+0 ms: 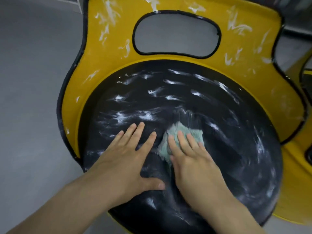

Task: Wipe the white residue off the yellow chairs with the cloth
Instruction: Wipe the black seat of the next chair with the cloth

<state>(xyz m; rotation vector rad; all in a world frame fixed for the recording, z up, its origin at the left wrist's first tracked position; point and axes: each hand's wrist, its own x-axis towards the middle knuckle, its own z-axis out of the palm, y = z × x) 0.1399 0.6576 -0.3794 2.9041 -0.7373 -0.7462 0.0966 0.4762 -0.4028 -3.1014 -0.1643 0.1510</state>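
Nearest, the left hand (133,154) lies flat on the black seat (219,132) of the yellow chair (109,48), fingers straight and spread, holding nothing and bracing the seat. Just right of it, the right hand (190,157) presses a teal cloth (196,132) onto the seat with straight fingers laid over it, not curled round it. The cloth sits near the seat's middle, its far edge poking out past the fingertips. White residue (121,115) streaks the seat on the left, far and right sides, so the wipe seems barely under way. To do it well, keep the palm's weight on the cloth, sweep in overlapping passes towards the far rim, and refold once a face is loaded. Farther off, the backrest (239,27) around its cut-out (175,32) carries thicker smears and likely needs firmer rubbing. A second chair (300,166) shows at the right edge.
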